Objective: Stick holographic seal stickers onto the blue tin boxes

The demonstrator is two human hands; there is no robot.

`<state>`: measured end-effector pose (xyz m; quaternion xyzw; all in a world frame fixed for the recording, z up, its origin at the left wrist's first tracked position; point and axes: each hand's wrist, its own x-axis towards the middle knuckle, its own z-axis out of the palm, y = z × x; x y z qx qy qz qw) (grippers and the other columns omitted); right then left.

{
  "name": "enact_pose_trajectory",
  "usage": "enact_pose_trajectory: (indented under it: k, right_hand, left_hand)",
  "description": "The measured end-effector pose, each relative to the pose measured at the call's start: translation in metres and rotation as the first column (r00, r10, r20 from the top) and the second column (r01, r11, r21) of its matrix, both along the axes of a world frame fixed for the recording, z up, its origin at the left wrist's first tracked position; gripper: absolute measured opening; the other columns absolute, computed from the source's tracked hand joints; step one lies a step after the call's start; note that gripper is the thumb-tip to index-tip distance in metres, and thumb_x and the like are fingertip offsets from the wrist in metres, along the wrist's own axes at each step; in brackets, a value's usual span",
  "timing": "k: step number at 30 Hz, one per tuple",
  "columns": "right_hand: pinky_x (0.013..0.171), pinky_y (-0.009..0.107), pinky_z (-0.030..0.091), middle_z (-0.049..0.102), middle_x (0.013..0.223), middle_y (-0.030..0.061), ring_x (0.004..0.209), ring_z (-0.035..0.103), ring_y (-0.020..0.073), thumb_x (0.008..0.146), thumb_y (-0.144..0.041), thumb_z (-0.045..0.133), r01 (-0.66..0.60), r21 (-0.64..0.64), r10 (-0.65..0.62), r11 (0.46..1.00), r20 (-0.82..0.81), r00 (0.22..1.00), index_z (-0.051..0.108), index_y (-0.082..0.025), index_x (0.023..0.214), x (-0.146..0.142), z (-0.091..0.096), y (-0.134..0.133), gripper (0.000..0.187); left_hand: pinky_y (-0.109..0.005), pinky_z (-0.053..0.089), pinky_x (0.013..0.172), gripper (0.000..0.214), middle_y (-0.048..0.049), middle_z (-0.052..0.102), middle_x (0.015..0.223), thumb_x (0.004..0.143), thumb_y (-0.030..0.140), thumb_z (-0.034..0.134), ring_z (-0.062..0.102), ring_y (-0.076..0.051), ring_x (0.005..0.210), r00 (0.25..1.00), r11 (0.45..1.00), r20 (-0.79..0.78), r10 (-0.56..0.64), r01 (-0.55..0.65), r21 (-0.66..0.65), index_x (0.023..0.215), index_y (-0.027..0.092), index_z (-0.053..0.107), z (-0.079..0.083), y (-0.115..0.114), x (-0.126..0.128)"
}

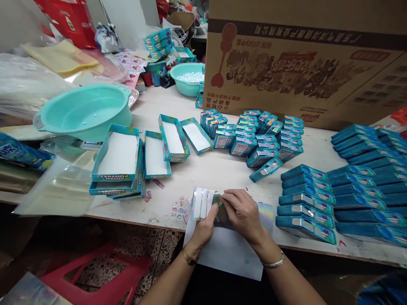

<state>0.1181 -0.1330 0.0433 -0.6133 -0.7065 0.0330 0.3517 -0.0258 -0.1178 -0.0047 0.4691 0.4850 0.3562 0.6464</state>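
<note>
Left hand [203, 231], right hand [243, 214] on sticker sheet [199, 203]; white table [222, 171], teal basin [85, 110], carton [286, 63]

1. Holographic sticker sheet [201, 204]: small, glittery, crossed by white upright strips.
2. Pinched between left hand [203, 231] and right hand [243, 212], nearly flat over near edge of worktop [222, 173].

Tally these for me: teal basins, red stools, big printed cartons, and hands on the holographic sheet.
Teal basins: 2
Red stool: 1
Printed carton: 1
Hands with a grip on the holographic sheet: 2, left hand and right hand
Total: 6
</note>
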Motion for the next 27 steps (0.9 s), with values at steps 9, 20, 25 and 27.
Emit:
enact_pose_trajectory:
  k: [9,20,25,27]
  right_hand:
    - [0.078,0.037,0.051,0.07,0.092,0.0075,0.087,0.063,0.0224,0.096,-0.018,0.054,0.004,0.01,-0.003,1.0,-0.023,1.0,0.066,-0.022,0.092,0.006,-0.002,0.005,0.014]
    - [0.087,0.041,0.051,0.068,0.106,0.0081,0.101,0.064,0.0241,0.095,-0.015,0.051,0.057,0.13,-0.042,0.99,-0.12,0.992,0.058,-0.026,0.105,0.02,0.05,-0.02,0.016]
    - [0.083,0.042,0.054,0.069,0.115,0.0095,0.101,0.064,0.026,0.094,-0.017,0.047,-0.082,-0.135,0.076,0.987,-0.046,0.996,0.032,-0.026,0.153,0.009,0.032,0.017,0.061]
    - [0.077,0.04,0.054,0.072,0.102,0.0083,0.089,0.065,0.0259,0.092,-0.014,0.045,-0.115,-0.207,0.131,0.971,0.065,0.989,0.025,-0.023,0.157,0.003,0.019,0.026,0.069]
  left_hand:
    - [-0.042,0.016,0.128,0.06,-0.0077,0.052,0.151,0.085,0.05,0.065,0.035,-0.029,0.148,1.0,0.999,-0.017,0.009,-0.008,0.051,0.135,0.017,0.06,-0.006,-0.001,0.003]
    - [-0.045,0.024,0.126,0.057,-0.0068,0.058,0.146,0.084,0.055,0.066,0.041,-0.032,0.144,0.995,0.993,0.094,-0.021,0.032,-0.11,0.129,0.019,0.067,-0.004,-0.002,0.002]
    - [-0.043,0.009,0.128,0.067,-0.0055,0.043,0.158,0.085,0.055,0.063,0.026,-0.028,0.152,0.998,0.998,0.033,-0.049,0.05,-0.026,0.141,0.02,0.055,-0.003,-0.002,0.002]
    - [-0.044,0.007,0.128,0.068,-0.0057,0.039,0.159,0.085,0.056,0.062,0.025,-0.028,0.152,0.997,0.997,0.033,-0.072,0.073,-0.02,0.142,0.019,0.054,-0.003,-0.002,0.003]
